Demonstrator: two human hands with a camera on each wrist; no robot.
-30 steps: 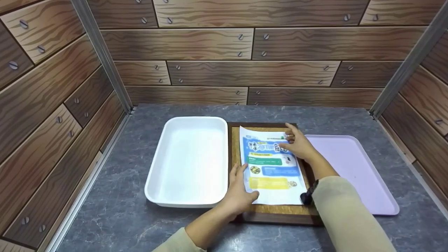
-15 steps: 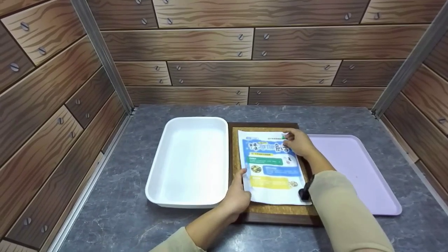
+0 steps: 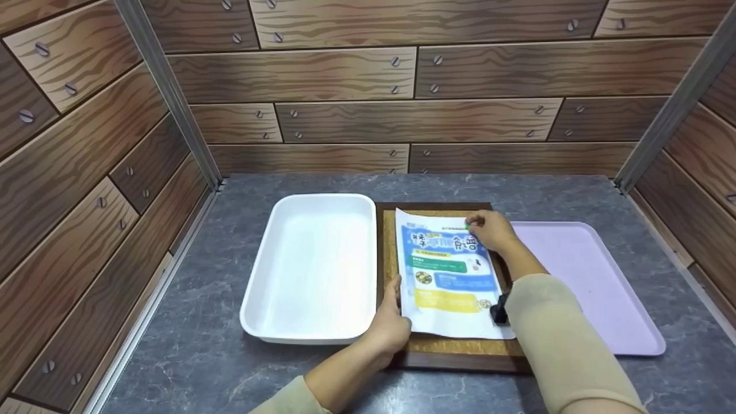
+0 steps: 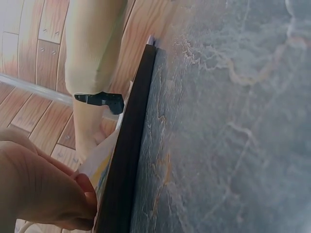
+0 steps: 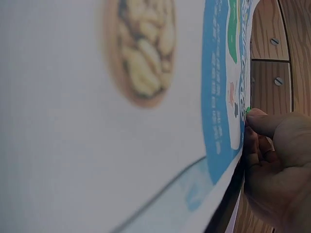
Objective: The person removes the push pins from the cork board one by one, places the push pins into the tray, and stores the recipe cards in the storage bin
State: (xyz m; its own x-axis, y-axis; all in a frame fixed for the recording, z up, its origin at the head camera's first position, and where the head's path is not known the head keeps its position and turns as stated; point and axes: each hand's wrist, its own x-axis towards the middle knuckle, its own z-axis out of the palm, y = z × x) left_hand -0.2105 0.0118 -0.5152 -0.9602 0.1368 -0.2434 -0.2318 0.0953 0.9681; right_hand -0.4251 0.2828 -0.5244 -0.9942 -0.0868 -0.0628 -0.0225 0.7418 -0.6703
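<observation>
Nearest to the camera are the two long sleeves of beige cloth [image 3: 575, 351], which reach over a dark grey marbled table [image 3: 195, 368]. At the right cuff sits a small black device [image 3: 499, 313]. Before the person lies a rectangular cork board with dark brown frame [image 3: 454, 345], and on it is a white paper sheet with blue, green and yellow print [image 3: 451, 273]. The left hand [image 3: 389, 330] is at the lower left edge of the sheet, with the fingers along this edge (whether they pinch the paper or only touch it, I cannot tell). To the left, just beside the board, stands a deep white rectangular tray [image 3: 316, 276]; on the right side lies a flat lilac tray [image 3: 581, 276], partly behind the right arm. Farther up, the right hand [image 3: 493, 230] pinches a small green piece [image 5: 248, 110] between thumb and finger, at the sheet's upper right corner. The upper left corner curls up slightly. Behind everything rises a wall with brown wooden plank pattern [image 3: 345, 121].
</observation>
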